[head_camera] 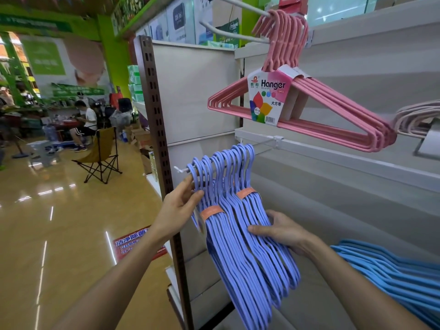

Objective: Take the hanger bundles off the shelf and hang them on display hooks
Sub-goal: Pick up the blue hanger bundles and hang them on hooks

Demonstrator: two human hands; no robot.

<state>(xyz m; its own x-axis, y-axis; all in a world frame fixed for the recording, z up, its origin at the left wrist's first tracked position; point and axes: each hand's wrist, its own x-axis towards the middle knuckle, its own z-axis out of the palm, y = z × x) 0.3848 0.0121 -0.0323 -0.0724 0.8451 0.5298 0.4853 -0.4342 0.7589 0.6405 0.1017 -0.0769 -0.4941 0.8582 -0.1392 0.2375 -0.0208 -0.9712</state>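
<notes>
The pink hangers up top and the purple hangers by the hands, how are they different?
The pink hangers hang untouched on a high hook; the purple hangers hang lower, with the left hand at their necks and the right hand under them. Pink shows a big white label; purple has orange bands. Both are bundles on hooks.

A brown slotted upright (157,120) edges the white shelving panel (197,91). Beyond it, on the glossy tan floor (59,222), stands a folding camp chair (100,156) with an ochre seat. A seated person (85,125) in a white shirt and dark shorts bends over a cluttered table behind it. A red floor sign (133,241) lies near the shelf's foot. Green boxes (134,82) are stacked further back.
</notes>
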